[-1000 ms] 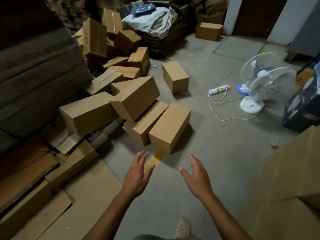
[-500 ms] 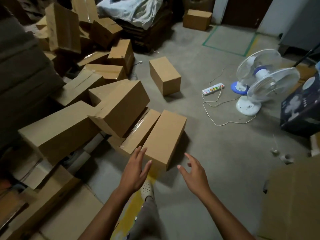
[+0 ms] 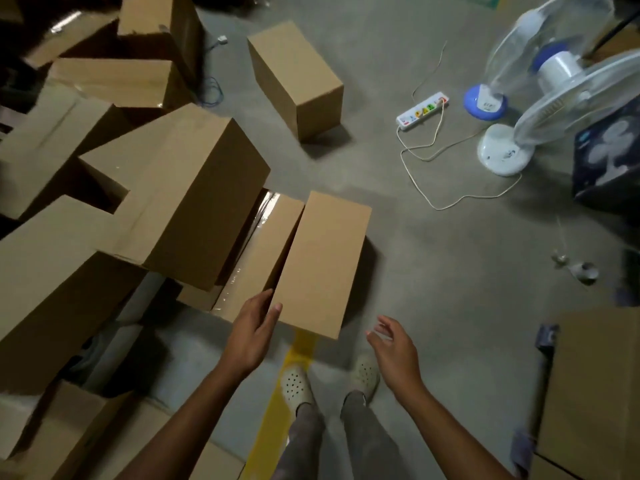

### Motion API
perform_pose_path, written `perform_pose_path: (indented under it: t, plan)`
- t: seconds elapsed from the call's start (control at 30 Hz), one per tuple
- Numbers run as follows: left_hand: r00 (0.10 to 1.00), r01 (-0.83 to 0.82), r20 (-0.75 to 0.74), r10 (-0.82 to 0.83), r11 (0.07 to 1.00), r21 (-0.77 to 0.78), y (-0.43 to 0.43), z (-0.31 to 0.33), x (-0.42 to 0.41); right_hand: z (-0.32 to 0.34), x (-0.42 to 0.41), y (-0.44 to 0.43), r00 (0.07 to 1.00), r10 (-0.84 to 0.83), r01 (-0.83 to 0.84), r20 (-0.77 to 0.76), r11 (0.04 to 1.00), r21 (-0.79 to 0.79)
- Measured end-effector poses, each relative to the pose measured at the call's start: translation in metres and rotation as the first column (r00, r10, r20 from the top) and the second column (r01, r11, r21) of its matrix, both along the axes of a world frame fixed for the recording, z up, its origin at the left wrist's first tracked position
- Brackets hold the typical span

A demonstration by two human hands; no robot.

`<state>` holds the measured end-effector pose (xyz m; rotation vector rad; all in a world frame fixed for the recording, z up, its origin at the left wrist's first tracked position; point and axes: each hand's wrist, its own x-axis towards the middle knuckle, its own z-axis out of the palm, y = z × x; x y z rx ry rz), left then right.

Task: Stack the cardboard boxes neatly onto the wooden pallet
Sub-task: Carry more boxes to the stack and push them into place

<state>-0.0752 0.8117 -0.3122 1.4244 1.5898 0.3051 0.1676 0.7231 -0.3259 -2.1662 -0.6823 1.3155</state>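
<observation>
The task is judged to be at an early or middle stage, since many cardboard boxes are seen lying in disorder on the concrete floor and no wooden pallet is found in the head view. It cannot be told whether the cardboard at the right edge belongs to a finished stack. The nearest box lies flat on the floor, just in front of the feet, over the end of a yellow floor line and touching a taped box on its left. A large tilted box leans over the taped one, and a single box stands well apart, farther away. The left hand is laid against the near left corner of the nearest box, with the thumb on the top face and rather straight fingers along the side. A closed grasp is not yet formed. The right hand is held released in the air near the right near corner and is not touching it. The pick-up of this box is therefore judged as only beginning, and all carrying and stacking is left. No print is read on the brown boxes. A fan picture is shown on a dark carton beside two fans, but its writing is too small, and only coloured marks are seen on the power strip.
</observation>
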Motion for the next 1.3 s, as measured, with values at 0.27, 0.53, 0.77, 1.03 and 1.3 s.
perform_pose_path:
  t: [0.27,0.53,0.77,1.03,1.3]
  plan:
    - [0.936,-0.335,0.003,0.353,0.890,-0.310,0.068,-0.190,0.002,-0.187,0.008,0.045,0.994,0.092,-0.107,-0.064,0.955,-0.277]
    - [0.926,-0.374,-0.099,0.364,0.850,-0.371,0.090,-0.349,0.008,-0.335,0.004,0.062,0.977,0.120,-0.189,-0.179,0.875,-0.446]
    - [0.923,-0.372,-0.072,0.378,0.828,-0.420,0.098,-0.440,-0.010,-0.376,-0.024,0.068,0.907,-0.316,0.157,-0.279,0.868,-0.471]
    - [0.877,-0.443,-0.033,0.479,0.782,-0.439,0.094,-0.346,0.008,-0.324,0.005,0.067,0.912,-0.299,0.141,-0.279,0.871,-0.471]
    - [0.867,-0.366,0.118,0.484,0.780,-0.508,0.113,-0.205,0.044,-0.213,0.048,0.087,0.931,-0.337,0.275,-0.141,0.900,-0.339]
